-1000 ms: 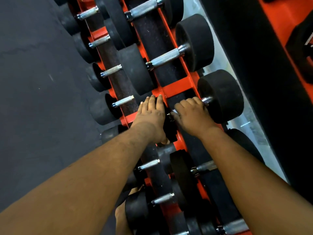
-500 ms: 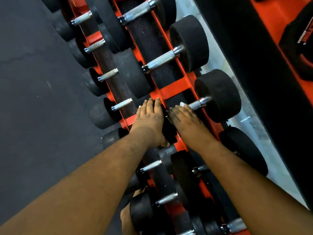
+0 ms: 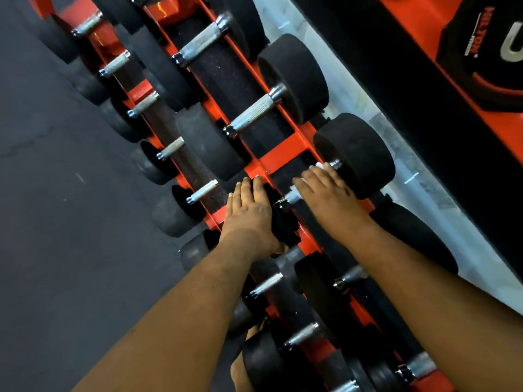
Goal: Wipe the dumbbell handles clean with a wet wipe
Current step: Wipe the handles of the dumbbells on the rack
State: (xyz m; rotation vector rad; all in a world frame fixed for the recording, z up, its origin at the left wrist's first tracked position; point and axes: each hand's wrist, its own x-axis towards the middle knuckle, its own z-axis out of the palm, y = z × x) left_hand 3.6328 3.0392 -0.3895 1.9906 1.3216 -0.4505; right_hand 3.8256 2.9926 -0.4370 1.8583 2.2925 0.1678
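Right hand (image 3: pixel 325 190): palm down over a dumbbell handle (image 3: pixel 294 197) on the rack's upper tier, forearm reaching in from the lower right; the grip is wrapped over the bar with the wet wipe (image 3: pixel 321 166) under the fingers.
Wet wipe: white, crumpled, showing only at the fingertips beside the handle's far collar.
Left hand (image 3: pixel 249 210): laid flat, fingers straight and together, on the near black head (image 3: pixel 283 222) of the same dumbbell; the grip is loose, holding nothing.
Dumbbell handle: knurled silver steel, cylindrical, a short bare stretch showing near the left hand.
Far head (image 3: pixel 356 157): thick round black disc, matte and rubbery, touching the right hand's knuckle side.
Rack (image 3: pixel 283 157): glossy orange-red metal rails with dark speckled padded troughs.
Other dumbbells (image 3: pixel 254 111): same black discs and knurled bars, in rows on two tiers.
Floor (image 3: pixel 56 207): dark grey, matte.
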